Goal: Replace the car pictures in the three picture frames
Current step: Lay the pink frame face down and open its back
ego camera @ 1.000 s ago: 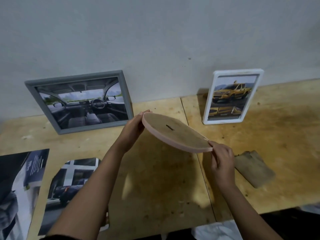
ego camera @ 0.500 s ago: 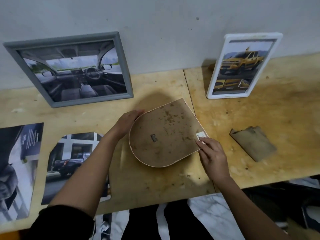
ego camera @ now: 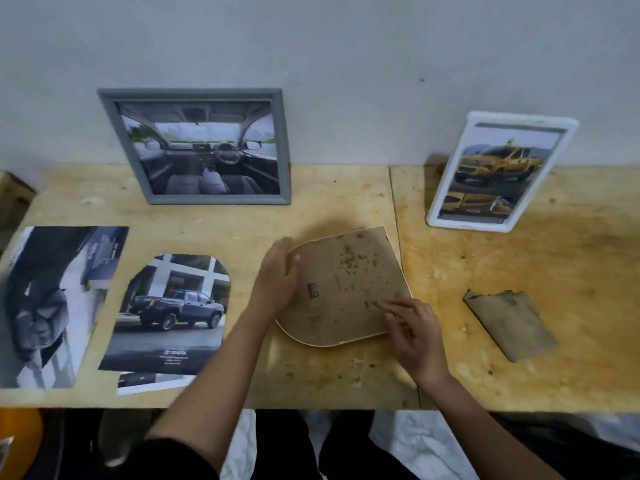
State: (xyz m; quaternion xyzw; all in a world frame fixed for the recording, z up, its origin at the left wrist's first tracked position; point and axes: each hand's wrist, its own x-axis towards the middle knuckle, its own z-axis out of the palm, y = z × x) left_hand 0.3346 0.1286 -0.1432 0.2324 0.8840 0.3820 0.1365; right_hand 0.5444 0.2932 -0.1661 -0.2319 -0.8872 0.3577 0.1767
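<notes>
An arch-shaped pink frame (ego camera: 346, 285) lies face down on the wooden table (ego camera: 329, 202), its stained brown backing upward. My left hand (ego camera: 277, 278) grips its rounded left edge, thumb over the backing. My right hand (ego camera: 412, 327) rests on the lower right corner, fingertips pressing at the backing. An arch-cut picture of a blue pickup (ego camera: 173, 313) lies to the left. A grey frame with a car interior picture (ego camera: 204, 147) and a white frame with a yellow pickup picture (ego camera: 498, 171) lean on the wall.
A large car print (ego camera: 52, 303) lies at the far left, with another print's edge (ego camera: 156, 381) under the blue pickup picture. A crumpled brown backing piece (ego camera: 509, 323) lies at the right. Crumbs dot the table near its front edge (ego camera: 311, 407).
The pink frame went from held tilted in the air to lying face down on the table. My right hand slid onto the backing's lower right corner.
</notes>
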